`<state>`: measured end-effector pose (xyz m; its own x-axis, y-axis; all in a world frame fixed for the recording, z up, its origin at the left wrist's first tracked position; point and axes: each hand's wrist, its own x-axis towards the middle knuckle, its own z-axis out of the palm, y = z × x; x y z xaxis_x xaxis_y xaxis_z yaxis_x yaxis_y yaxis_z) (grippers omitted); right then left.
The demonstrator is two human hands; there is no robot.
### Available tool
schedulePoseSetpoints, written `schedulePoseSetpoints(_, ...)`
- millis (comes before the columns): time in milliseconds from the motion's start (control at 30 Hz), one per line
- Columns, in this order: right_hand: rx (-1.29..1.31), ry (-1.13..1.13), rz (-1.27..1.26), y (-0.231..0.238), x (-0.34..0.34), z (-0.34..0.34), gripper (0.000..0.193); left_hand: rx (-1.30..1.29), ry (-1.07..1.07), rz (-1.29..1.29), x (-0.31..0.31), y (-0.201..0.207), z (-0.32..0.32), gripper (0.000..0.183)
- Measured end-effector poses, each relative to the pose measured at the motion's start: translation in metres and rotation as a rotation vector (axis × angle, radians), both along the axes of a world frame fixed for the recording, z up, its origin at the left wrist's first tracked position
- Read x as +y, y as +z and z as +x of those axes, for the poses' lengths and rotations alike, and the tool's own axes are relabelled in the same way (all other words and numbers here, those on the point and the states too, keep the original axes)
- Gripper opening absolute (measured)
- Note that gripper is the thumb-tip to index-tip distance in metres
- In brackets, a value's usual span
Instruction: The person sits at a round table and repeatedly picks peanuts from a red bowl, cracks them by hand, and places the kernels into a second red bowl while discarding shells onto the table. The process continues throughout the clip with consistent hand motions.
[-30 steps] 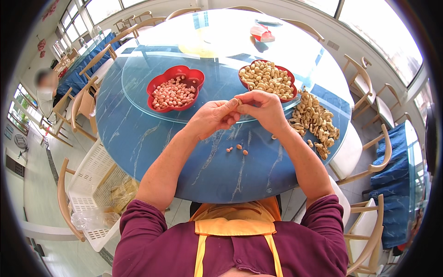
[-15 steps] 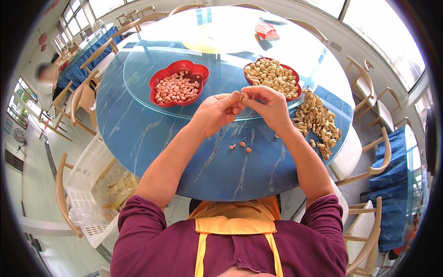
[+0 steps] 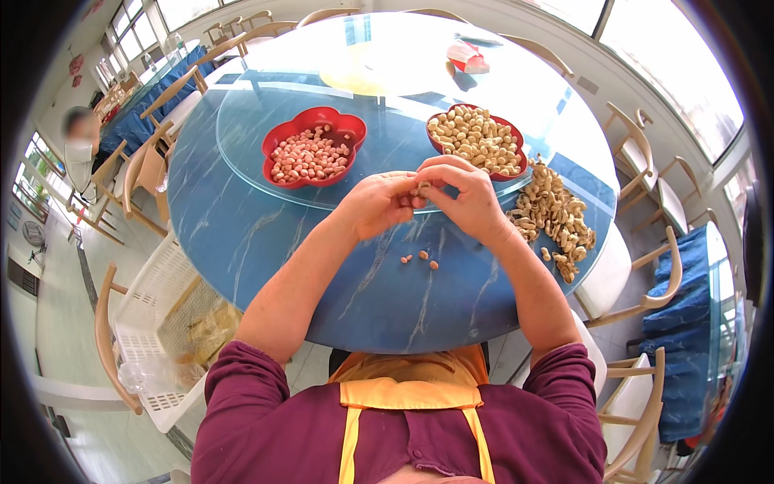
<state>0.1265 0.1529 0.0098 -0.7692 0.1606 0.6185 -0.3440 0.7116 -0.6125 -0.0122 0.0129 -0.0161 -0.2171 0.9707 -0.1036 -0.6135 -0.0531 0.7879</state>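
Above the blue marbled table, my left hand and my right hand meet fingertip to fingertip. Both pinch a peanut, which the fingers partly cover. Ahead and to the left, a red flower-shaped bowl holds shelled pink peanut kernels. Just beyond my right hand, a second red bowl is heaped with unshelled peanuts. A pile of empty peanut shells lies right of my right wrist. A few loose kernels rest on the table between my forearms.
Both bowls stand on a round glass turntable on the table. A red and white packet lies at the far side. A white plastic basket is at lower left. Wooden chairs surround the table; a person is far left.
My right hand has shifted slightly down and left, its fingers now curling farther over the peanut. My left hand stays nearly in place. The bowls look unchanged.
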Motion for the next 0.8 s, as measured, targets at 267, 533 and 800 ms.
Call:
schedulePoseSetpoints(267, -0.029, 0.089, 0.084, 0.004, 0.000, 0.002, 0.010, 0.060, 0.020, -0.110, -0.010, 0.017, 0.010, 0.018)
schedulePoseSetpoints(533, -0.124, 0.157, 0.016, 0.009, 0.012, 0.010, 0.012, 0.075, -0.017, -0.152, -0.004, 0.012, 0.010, 0.020)
schedulePoseSetpoints(800, -0.103, -0.276, -0.227, 0.035, 0.064, 0.032, 0.011, 0.487, 0.398, -0.017, -0.019, 0.026, -0.022, 0.032)
